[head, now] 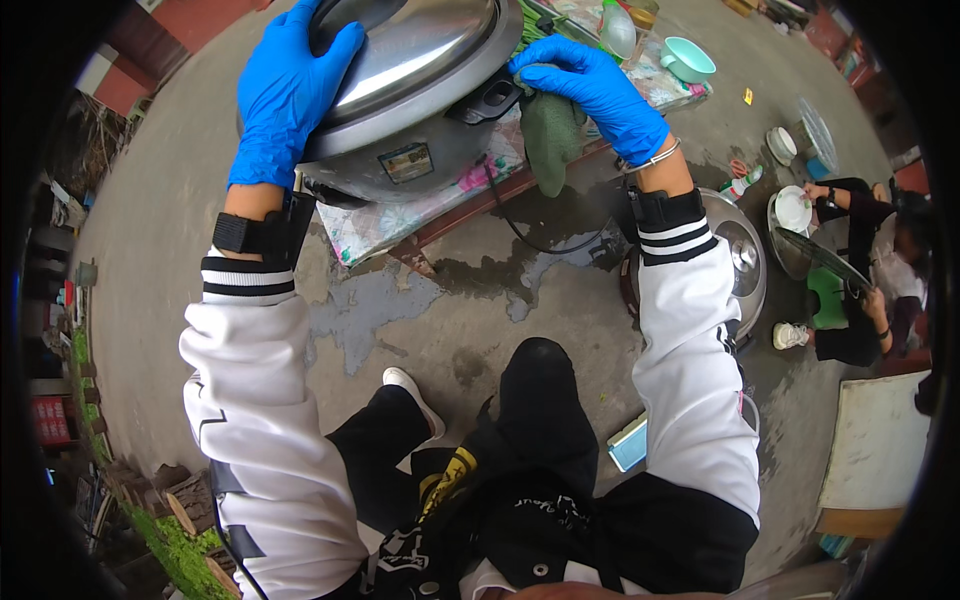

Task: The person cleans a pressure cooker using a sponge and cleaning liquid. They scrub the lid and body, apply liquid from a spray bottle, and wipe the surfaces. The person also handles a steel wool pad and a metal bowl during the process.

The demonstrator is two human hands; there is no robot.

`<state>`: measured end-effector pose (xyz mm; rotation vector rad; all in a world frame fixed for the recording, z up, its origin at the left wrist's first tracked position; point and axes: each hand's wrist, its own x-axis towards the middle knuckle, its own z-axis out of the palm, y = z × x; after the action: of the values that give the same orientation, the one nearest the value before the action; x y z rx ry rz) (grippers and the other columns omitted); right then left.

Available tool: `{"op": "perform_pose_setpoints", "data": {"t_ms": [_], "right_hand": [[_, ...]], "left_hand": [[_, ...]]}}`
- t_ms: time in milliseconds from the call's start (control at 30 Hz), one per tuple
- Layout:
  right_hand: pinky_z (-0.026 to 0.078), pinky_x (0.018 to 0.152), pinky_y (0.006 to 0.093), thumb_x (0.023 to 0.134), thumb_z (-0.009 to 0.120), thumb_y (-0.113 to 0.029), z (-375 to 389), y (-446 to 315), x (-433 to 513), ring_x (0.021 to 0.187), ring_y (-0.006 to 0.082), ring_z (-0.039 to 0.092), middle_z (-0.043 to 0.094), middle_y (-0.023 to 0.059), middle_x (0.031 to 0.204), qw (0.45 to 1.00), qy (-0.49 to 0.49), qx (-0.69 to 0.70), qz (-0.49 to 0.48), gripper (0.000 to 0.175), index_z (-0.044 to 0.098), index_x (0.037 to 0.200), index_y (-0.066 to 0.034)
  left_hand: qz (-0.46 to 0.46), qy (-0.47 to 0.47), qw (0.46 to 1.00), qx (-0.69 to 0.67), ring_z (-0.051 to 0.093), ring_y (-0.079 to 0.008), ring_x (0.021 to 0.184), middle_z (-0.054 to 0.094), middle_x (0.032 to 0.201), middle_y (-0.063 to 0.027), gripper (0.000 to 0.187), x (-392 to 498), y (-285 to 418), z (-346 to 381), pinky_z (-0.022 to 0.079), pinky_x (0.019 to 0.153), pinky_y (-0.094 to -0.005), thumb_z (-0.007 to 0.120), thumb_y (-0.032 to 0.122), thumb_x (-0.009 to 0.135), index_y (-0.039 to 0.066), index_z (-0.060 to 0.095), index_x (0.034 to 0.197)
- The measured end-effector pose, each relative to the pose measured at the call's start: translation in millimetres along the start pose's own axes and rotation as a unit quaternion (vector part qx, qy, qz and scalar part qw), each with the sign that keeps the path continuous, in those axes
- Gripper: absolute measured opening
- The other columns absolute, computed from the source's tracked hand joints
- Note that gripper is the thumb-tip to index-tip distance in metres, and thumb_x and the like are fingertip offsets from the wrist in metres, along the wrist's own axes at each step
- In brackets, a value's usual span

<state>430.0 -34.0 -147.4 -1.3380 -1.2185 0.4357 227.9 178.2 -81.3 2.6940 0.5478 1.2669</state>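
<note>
A large metal electric cooker (352, 169) stands on a table with a floral cover (360, 229). Its shiny domed lid (431, 56) is on. My left hand (285, 97), in a blue glove, lies against the lid's left side with the thumb apart; its fingertips run towards the picture's top edge. My right hand (600, 94), also gloved in blue, pinches a damp-looking green cloth (551, 142) beside the cooker's black side handle (491, 101). The cloth hangs over the table's edge. A sticker (406, 163) with print is on the cooker's front.
Right of the cooker are green stalks (531, 26), a clear bottle (616, 30) and a mint-green bowl (688, 60). A black cord (517, 225) hangs down to wet concrete. A lidded round pan (742, 255) sits by my right arm. Beyond it a person (896, 255) holds a plate (793, 208).
</note>
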Motion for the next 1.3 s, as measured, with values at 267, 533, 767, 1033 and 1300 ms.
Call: {"op": "perform_pose_setpoints", "data": {"t_ms": [267,533,767,1033,1300], "right_hand": [[0.047,0.091,0.0256,0.092,0.069,-0.019,-3,12,30,0.097,0.0097,0.060,0.067,0.0007,0.103,0.997,-0.041,0.024,0.058,0.024,0.069,0.112,-0.0046],[0.049,0.083,0.0247,0.089,0.072,-0.023,-38,-2,-7,0.090,0.0083,0.061,0.068,0.0009,0.096,0.972,-0.114,-0.119,0.167,0.022,0.071,0.101,-0.0041],[0.048,0.090,0.0277,0.091,0.072,-0.014,26,-1,-36,0.095,0.0105,0.062,0.067,0.0021,0.100,0.945,0.259,0.185,-0.076,0.022,0.069,0.110,-0.0044],[0.050,0.087,0.0345,0.085,0.073,-0.012,60,-5,-20,0.096,0.0279,0.063,0.069,0.0090,0.099,0.852,0.241,-0.376,-0.273,0.021,0.072,0.106,-0.0070],[0.053,0.082,0.0362,0.079,0.074,-0.013,98,-12,-34,0.094,0.0249,0.064,0.071,0.0032,0.104,0.785,0.217,-0.449,-0.368,0.022,0.074,0.100,-0.0114]], "left_hand": [[0.016,0.007,1.000,-0.006,0.062,-0.0363,0.108,0.063,0.118,-0.0191,0.058,3,0,0,0.049,0.094,-0.0413,0.067,0.031,0.086,0.004,0.054,0.135],[0.015,0.003,1.000,0.008,0.061,-0.0368,0.110,0.063,0.120,-0.0194,0.056,4,-1,1,0.049,0.095,-0.0416,0.066,0.030,0.086,0.004,0.054,0.135],[0.010,0.002,1.000,0.013,0.061,-0.0372,0.112,0.062,0.121,-0.0197,0.055,2,0,-1,0.048,0.096,-0.0419,0.065,0.030,0.087,0.004,0.055,0.135],[0.004,0.000,1.000,0.014,0.060,-0.0378,0.114,0.062,0.123,-0.0203,0.054,0,-1,0,0.047,0.098,-0.0422,0.063,0.030,0.087,0.005,0.055,0.135],[0.006,-0.003,1.000,0.008,0.060,-0.0380,0.114,0.062,0.123,-0.0206,0.054,2,-7,1,0.047,0.099,-0.0426,0.064,0.030,0.087,0.005,0.055,0.135]]}}
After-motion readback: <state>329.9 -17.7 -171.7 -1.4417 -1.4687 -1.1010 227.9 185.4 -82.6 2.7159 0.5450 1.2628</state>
